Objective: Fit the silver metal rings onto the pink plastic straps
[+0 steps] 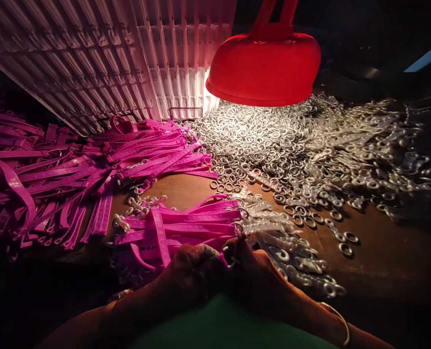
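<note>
My left hand [195, 266] and my right hand [251, 266] meet at the front edge of the work surface, both closed and in shadow. Between my left fingers the tip of a pink strap [223, 260] shows. Right against it, my right fingers pinch a small metal ring [231, 262], partly covered by the fingertips. Just beyond my hands lies a bundle of pink straps [197, 220] with silvery rings at their ends. Beside my right hand spreads a pile of pale ringed links [280, 232].
A red lamp [264, 70] hangs low over a large heap of metal rings [247, 135]. Behind on the left stands a ribbed pale panel [109, 58]. More pink straps [55, 179] cover the left side. Loose rings [346, 249] lie on the brown tabletop [378, 252].
</note>
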`<state>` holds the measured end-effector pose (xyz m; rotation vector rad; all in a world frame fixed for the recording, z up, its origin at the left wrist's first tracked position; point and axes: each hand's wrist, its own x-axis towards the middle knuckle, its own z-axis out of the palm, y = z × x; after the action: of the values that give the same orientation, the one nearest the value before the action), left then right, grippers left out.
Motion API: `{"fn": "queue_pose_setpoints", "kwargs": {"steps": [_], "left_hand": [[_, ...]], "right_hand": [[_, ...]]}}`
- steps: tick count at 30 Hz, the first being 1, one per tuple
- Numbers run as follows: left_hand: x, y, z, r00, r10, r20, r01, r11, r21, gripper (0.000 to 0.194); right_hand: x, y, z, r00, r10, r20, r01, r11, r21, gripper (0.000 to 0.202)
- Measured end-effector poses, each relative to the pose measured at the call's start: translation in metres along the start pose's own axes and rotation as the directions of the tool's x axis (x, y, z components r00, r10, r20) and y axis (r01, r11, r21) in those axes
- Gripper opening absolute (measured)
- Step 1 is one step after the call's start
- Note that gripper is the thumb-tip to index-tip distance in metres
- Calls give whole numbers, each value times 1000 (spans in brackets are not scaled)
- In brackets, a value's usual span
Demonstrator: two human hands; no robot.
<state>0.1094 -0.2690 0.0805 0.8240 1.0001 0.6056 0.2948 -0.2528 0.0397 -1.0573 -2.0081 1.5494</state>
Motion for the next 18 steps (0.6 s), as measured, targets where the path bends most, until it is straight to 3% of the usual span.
{"fn": "queue_pose_setpoints", "kwargs": {"steps": [5, 10, 14, 18], "left_hand": [[3, -6, 0, 1000, -20, -21, 20, 1000, 11, 48], [13, -17, -3, 992, -40, 116, 53, 992, -115, 49], [22, -20, -3, 991, -111, 69, 118, 987, -110, 48], [26, -19, -2, 992, -123, 2, 122, 985, -125, 45]], "right_hand": [[3, -12, 2, 988, 126, 86, -136, 983, 121, 24], [3, -19, -6, 978, 55, 203, -49, 998, -34, 14], [6, -12, -6, 964, 69, 256, -26, 986, -165, 27], [13, -11, -8, 953, 124, 275, -53, 966, -252, 28]]}}
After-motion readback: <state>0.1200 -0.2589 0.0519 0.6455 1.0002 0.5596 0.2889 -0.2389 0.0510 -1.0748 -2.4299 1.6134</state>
